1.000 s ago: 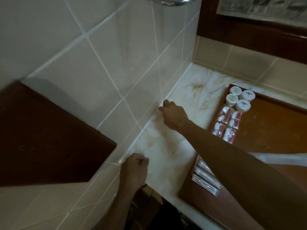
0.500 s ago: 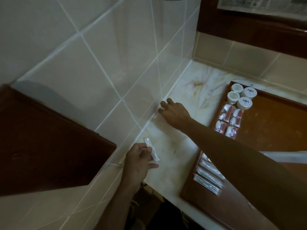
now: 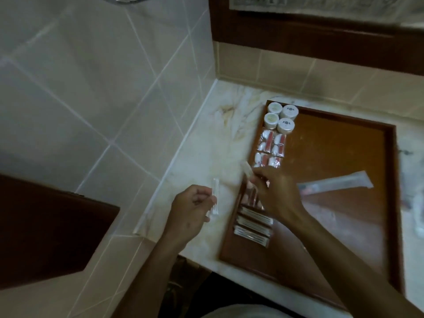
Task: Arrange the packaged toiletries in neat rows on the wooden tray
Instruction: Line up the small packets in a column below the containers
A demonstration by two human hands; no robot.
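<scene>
Both grips hold slim clear packets: left hand centre-low over surface, right hand over wooden tray. Mid-placement; next, lay right packet beside stacked sachets.

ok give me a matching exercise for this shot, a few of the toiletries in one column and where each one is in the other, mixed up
Things:
1. four round white lidded jars
2. slim clear-wrapped packet
3. long clear-wrapped toothbrush packet
4. flat clear packets of cotton buds

Places:
A. lying alone across the middle of the wooden tray
B. near left part of the tray, stacked in a column
C. far left corner of the tray
D. pinched in the left hand over the marble counter

Pairs: 1-C, 2-D, 3-A, 4-B
</scene>
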